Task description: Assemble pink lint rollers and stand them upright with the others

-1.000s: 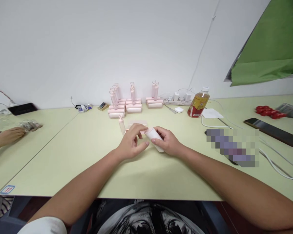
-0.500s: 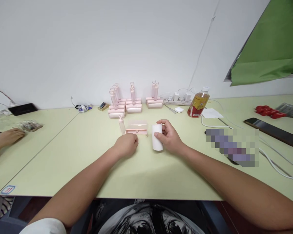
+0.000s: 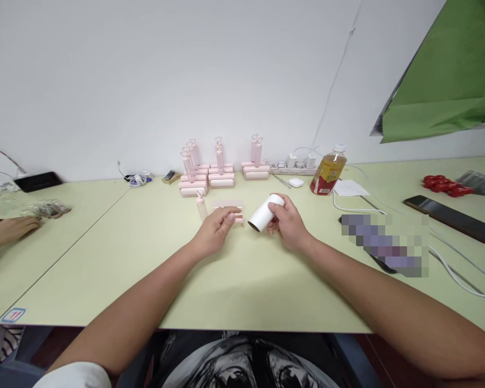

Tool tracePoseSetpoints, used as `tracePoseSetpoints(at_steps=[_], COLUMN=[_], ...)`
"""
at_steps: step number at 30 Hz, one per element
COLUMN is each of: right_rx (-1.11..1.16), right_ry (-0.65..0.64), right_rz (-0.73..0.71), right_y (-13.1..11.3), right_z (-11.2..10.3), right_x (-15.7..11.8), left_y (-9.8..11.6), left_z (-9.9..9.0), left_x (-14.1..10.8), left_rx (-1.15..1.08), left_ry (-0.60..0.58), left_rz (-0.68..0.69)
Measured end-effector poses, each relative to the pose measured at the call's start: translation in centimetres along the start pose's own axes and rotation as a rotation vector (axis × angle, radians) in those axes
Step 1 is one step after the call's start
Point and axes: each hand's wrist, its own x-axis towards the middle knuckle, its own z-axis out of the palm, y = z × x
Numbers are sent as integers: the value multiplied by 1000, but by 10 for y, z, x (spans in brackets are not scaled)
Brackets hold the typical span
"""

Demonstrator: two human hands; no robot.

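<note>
A white lint roller refill (image 3: 262, 216) is gripped in my right hand (image 3: 290, 222). It tilts, with its dark hollow end low and toward the left. My left hand (image 3: 216, 231) reaches over a pink lint roller case (image 3: 239, 218), fingers stretched forward and thumb a little apart. It hides most of the case; whether the fingers touch it I cannot tell. A clear lid stands up behind the case. Just left of it, a pink lint roller handle (image 3: 201, 207) stands upright.
Several pink lint rollers (image 3: 221, 179) stand in groups by the wall. Right of them are a power strip (image 3: 293, 170), a drink bottle (image 3: 328, 171), cables and a phone (image 3: 455, 218). At far left, another person's hand (image 3: 18, 229) rests near small bagged parts.
My right hand has tipped the refill from upright to slanted, its lower end swinging left. My left hand has moved forward over the pink case, and its curled fingers have straightened.
</note>
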Motion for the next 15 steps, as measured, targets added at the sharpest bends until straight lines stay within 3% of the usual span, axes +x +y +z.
tracePoseSetpoints(at_steps=[7,15], right_rx=[66,122], right_ry=[-22,-118], right_rz=[22,52], right_y=[-3,-3], right_z=[2,2], right_x=[-4,-7], left_y=[2,-1], left_z=[3,8], left_x=[1,-2], left_rx=[-322,-262], left_ry=[163,143], left_rz=[-69,-60])
